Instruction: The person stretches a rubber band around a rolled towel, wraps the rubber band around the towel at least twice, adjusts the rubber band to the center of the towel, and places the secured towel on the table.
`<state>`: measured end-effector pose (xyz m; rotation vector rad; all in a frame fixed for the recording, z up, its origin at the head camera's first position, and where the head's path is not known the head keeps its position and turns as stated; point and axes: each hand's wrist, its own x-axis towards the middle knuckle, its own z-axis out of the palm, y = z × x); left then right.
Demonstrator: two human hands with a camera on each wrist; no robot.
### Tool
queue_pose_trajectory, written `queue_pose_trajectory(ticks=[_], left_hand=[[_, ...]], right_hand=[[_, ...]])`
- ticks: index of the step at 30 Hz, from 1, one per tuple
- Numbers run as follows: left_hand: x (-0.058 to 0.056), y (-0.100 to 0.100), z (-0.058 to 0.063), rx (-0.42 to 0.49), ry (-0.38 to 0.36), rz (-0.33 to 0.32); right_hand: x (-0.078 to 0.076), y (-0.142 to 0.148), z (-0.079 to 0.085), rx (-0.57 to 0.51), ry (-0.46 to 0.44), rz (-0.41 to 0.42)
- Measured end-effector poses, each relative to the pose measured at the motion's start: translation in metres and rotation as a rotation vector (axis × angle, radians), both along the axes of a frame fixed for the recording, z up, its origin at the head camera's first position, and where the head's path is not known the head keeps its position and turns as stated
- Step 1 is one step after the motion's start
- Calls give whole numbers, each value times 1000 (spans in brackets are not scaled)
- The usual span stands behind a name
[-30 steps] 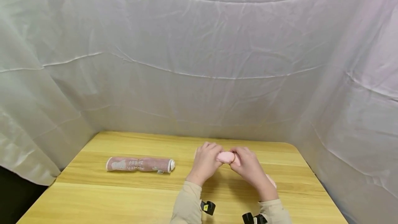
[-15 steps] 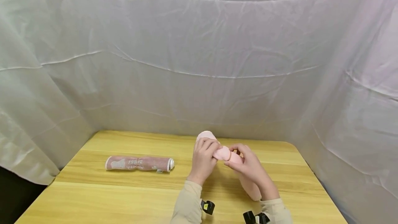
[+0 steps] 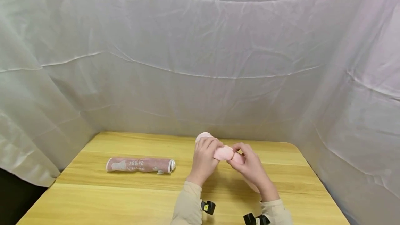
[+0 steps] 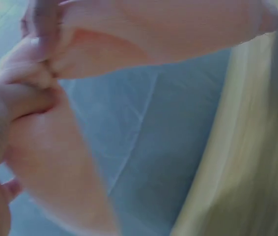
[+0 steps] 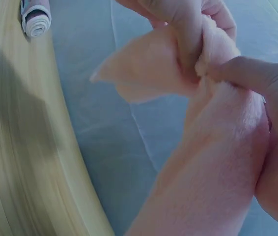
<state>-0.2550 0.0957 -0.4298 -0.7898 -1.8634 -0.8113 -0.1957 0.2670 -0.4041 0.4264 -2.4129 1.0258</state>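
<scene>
A soft pink towel [image 3: 223, 153], bunched into a thick strip, is held between my two hands over the table's far half. My left hand [image 3: 204, 155] grips it from the left, with one rounded end showing above the fingers. My right hand [image 3: 250, 164] pinches it between thumb and fingers on the right. A thin tan line crosses the towel beside the right fingertips. In the right wrist view the towel [image 5: 203, 162] is gathered tight at the thumb, and both loose parts hang away from there. The left wrist view shows the towel [image 4: 60, 157] sharply bent at the pinched spot.
A rolled dusty-pink towel [image 3: 140, 165] with white edges and pale lettering lies on the left of the wooden table [image 3: 93, 200]. Pale grey curtains [image 3: 200, 61] hang behind and along both sides.
The towel's left end has come into sight above my left hand. My right fingers have shifted their pinch, and the hanging right end swung down, then back behind the right forearm.
</scene>
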Motion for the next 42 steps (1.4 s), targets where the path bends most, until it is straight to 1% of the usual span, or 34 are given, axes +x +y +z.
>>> queue_pose_trajectory(ticks=[2,6,8,10,13,16,18,21,23,26,28,31,35,38,42], left_hand=[[1,-2,2,-67,-71,-28],[4,-7,4,-195,-261,-90],[6,-9,5,-237,-358,-108],[7,-10,6,-265,-428,-117],[8,-12,8,-298,-482,-114],[9,-13,9,-314,-500,-111],[9,-12,9,-307,-505,-112],[8,-12,7,-280,-490,-106],[8,-11,5,-262,-477,-95],[7,-10,3,-262,-438,-68],[6,-8,2,-275,-399,-56],[6,-4,0,-284,-340,-50],[8,0,0,-266,-298,-50],[8,1,0,-240,-240,-38],[6,2,0,-180,-116,-13]], right_hand=[[0,1,-1,39,34,-21],[-2,4,-1,168,167,-46],[-4,6,-2,219,223,-54],[-5,8,-2,253,263,-51],[-7,10,-3,290,303,-44],[-7,10,-2,323,346,-32],[-7,9,-2,342,373,-27],[-8,8,-1,359,399,-16],[-8,7,-1,364,403,-5],[-9,6,-2,364,390,14],[-8,5,-2,354,371,12],[-6,4,-3,329,311,-9],[-5,5,-4,282,246,-40],[-6,6,-3,259,241,-5],[-7,8,-2,251,240,59]])
